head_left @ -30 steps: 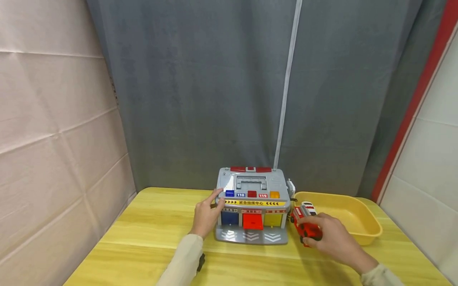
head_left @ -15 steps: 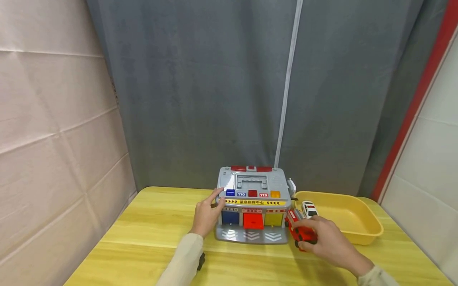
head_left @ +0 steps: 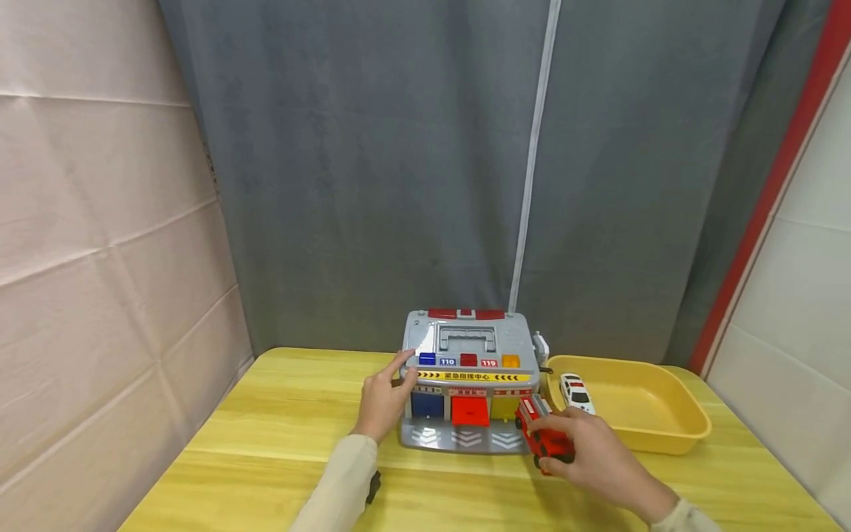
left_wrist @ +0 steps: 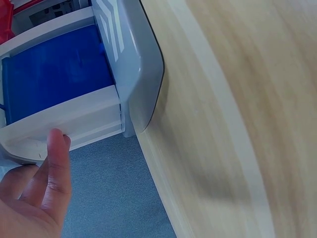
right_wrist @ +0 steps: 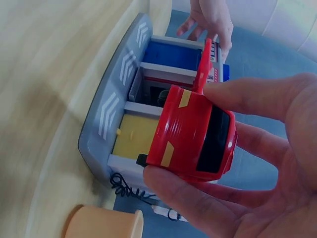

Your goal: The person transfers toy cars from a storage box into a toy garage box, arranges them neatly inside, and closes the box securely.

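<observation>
A grey toy emergency station (head_left: 521,332) stands on the table. Its blue door (left_wrist: 57,69) and yellow door (right_wrist: 133,136) are down, while the red door (head_left: 470,412) sticks out, raised over the middle bay. My left hand (head_left: 382,403) touches the station's left side and top edge with its fingers extended. My right hand (head_left: 601,458) holds a red toy fire truck (right_wrist: 185,134) between thumb and fingers, in front of the station's right corner. In the head view the truck's far end overlaps the yellow bay.
Right of the station sits a yellow tray (head_left: 671,436) with a white toy car (head_left: 575,393) in it. A black coiled cord (right_wrist: 124,186) hangs at the station's right side. Grey curtain (head_left: 372,185) closes off the back of the wooden table (head_left: 279,443).
My right hand has carried the fire truck left, from beside the tray to the station's front right corner. The white car shows more fully now. My left hand has stayed in place.
</observation>
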Demonstrator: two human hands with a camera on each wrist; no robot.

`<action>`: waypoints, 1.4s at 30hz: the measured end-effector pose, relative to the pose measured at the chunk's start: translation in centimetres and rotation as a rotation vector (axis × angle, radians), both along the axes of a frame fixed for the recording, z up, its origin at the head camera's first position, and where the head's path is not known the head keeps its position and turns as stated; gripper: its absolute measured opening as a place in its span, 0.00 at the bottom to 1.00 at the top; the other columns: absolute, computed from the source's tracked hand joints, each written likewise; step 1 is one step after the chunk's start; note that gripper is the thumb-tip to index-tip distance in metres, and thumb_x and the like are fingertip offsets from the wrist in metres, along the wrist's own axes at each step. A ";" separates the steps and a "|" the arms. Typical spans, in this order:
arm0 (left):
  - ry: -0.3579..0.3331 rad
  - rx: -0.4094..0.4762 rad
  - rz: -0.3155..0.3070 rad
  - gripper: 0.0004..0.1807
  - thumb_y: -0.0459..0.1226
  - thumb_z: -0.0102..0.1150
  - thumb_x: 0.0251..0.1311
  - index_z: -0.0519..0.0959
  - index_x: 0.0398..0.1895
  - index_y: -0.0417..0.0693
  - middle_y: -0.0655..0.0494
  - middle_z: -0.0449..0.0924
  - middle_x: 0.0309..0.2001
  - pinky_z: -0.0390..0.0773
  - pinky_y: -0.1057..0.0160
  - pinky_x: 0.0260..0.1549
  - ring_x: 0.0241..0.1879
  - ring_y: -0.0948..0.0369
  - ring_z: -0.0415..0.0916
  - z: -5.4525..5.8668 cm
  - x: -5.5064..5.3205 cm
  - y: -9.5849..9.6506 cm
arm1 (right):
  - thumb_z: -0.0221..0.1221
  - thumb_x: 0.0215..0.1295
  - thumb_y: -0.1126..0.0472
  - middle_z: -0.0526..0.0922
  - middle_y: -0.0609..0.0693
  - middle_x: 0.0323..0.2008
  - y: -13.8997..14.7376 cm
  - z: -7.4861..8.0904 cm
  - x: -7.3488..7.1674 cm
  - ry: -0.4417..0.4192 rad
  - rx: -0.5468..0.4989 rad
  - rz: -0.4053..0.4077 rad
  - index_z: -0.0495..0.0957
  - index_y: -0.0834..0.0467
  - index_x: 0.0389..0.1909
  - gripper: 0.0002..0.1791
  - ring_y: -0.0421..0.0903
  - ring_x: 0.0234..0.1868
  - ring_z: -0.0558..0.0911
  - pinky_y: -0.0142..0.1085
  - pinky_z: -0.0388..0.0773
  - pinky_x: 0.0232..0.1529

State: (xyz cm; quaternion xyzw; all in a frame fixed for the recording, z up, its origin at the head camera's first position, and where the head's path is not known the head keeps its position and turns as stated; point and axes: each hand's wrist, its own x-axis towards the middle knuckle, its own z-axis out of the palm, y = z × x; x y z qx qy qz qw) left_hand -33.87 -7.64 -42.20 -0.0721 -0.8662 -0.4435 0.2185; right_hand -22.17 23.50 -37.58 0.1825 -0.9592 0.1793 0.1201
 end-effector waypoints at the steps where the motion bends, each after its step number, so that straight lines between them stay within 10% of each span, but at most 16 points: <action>1: -0.002 0.001 0.000 0.22 0.50 0.58 0.67 0.79 0.63 0.66 0.50 0.75 0.68 0.76 0.44 0.65 0.63 0.44 0.78 0.0 0.0 0.0 | 0.78 0.44 0.53 0.84 0.45 0.41 -0.1 -0.1 0.0 0.008 0.001 0.007 0.85 0.40 0.44 0.22 0.38 0.38 0.77 0.31 0.77 0.35; 16: -0.016 0.008 -0.009 0.22 0.51 0.57 0.67 0.78 0.64 0.67 0.49 0.74 0.69 0.75 0.43 0.66 0.65 0.44 0.76 0.1 0.2 0.1 | 0.78 0.45 0.54 0.83 0.49 0.43 -2.5 -1.9 -0.1 0.009 -0.016 0.028 0.86 0.41 0.45 0.23 0.42 0.41 0.78 0.35 0.82 0.38; 31: -0.003 0.005 -0.005 0.21 0.52 0.57 0.67 0.79 0.63 0.68 0.51 0.75 0.68 0.78 0.43 0.63 0.60 0.46 0.80 -0.2 0.1 0.1 | 0.77 0.47 0.55 0.80 0.54 0.52 -5.5 -3.5 -0.6 -0.166 -0.128 0.007 0.85 0.45 0.49 0.24 0.49 0.49 0.78 0.50 0.85 0.49; 42: -0.017 -0.004 -0.001 0.22 0.54 0.55 0.68 0.78 0.64 0.69 0.52 0.74 0.69 0.75 0.42 0.65 0.65 0.44 0.76 -0.2 0.0 0.0 | 0.76 0.48 0.55 0.81 0.54 0.50 -7.6 -4.5 -1.5 -0.106 -0.128 0.050 0.85 0.45 0.49 0.24 0.48 0.49 0.77 0.48 0.82 0.47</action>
